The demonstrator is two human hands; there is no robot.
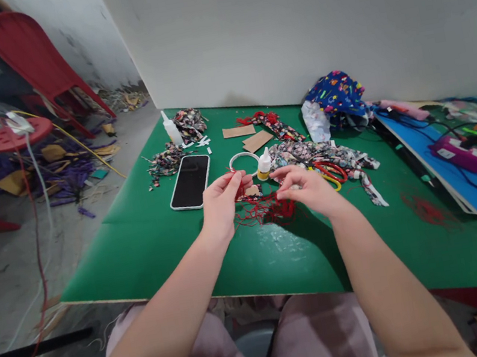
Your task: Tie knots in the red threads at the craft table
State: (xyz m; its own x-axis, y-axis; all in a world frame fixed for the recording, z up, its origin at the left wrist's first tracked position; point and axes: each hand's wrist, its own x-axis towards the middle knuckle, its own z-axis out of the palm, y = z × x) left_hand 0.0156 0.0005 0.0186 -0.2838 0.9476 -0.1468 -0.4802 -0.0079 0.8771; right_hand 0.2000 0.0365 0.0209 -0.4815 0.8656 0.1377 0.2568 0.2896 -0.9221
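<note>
My left hand point(225, 200) is closed in a pinch on red thread, beside a white ring point(235, 157). To its right, my right hand point(304, 187) also pinches a strand of red thread. Between and below the hands lies a loose tangle of red thread point(271, 211), next to a small floral fabric piece point(252, 192). A small glue bottle with a yellow label point(264, 165) stands just beyond the hands. Scissors with red and yellow handles point(332, 172) lie right of my right hand, by floral fabric strips point(307, 153).
A phone point(190, 181) lies left of my left hand. Brown cards point(238, 131), a white bottle point(171, 129) and floral scraps are at the back of the green table point(140, 249). On the right are blue fabric point(335, 102), a purple device point(462, 153) and a blue board point(425, 147).
</note>
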